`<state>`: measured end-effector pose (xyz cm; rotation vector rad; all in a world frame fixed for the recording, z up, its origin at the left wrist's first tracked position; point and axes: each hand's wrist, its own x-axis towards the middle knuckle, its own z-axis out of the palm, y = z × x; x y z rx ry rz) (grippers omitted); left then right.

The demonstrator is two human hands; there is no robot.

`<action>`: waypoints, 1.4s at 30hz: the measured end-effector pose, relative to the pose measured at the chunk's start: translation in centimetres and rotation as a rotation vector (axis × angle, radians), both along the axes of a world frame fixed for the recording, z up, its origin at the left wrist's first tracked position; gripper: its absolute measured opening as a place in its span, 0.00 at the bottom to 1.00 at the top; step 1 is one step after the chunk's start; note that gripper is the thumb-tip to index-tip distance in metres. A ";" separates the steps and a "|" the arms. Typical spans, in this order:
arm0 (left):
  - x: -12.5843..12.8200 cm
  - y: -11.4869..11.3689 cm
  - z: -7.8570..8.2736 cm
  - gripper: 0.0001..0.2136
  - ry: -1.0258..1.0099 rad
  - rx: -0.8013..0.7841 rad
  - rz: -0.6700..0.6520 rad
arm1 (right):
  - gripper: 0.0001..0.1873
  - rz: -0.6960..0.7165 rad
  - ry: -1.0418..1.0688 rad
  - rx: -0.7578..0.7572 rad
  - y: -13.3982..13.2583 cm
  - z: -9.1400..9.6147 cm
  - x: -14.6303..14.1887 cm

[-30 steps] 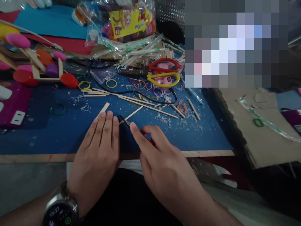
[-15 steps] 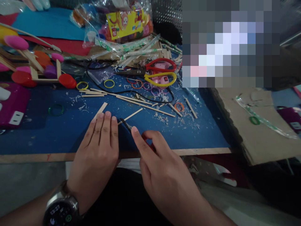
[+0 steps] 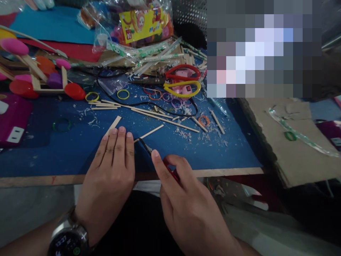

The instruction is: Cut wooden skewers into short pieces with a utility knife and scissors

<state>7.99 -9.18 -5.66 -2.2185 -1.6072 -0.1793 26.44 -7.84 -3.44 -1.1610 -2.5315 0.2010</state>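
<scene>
My left hand lies flat near the front edge of the blue table, its fingers stretched out and side by side. A flat wooden craft stick pokes out beyond the fingertips; the rest of it is hidden under the hand. Beside the index finger, a thin wooden strip slants up to the right. My right hand is closed around a red-handled cutting tool, index finger along its top. The tool's narrow dark blade crosses the strip's near end, close to my left hand. Its exact kind is mostly hidden by my fingers.
Thin wooden sticks, shavings and rubber bands lie ahead. Behind them are scissors with red and yellow handles and a black cord. A stick-built model stands left, cardboard lies right.
My right hand and the cutting tool have drawn slightly back toward me and to the right. The thin strip's far end has shifted slightly right. My left hand stays in place.
</scene>
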 end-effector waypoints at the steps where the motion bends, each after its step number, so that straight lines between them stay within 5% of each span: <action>1: 0.0 0.0 0.0 0.24 -0.002 0.000 -0.001 | 0.26 -0.001 -0.003 0.003 -0.1 -0.1 0.0; 42: -0.3 -0.1 -0.4 0.27 -0.118 -0.071 0.007 | 0.25 -0.070 0.098 -0.123 0.7 0.2 -0.2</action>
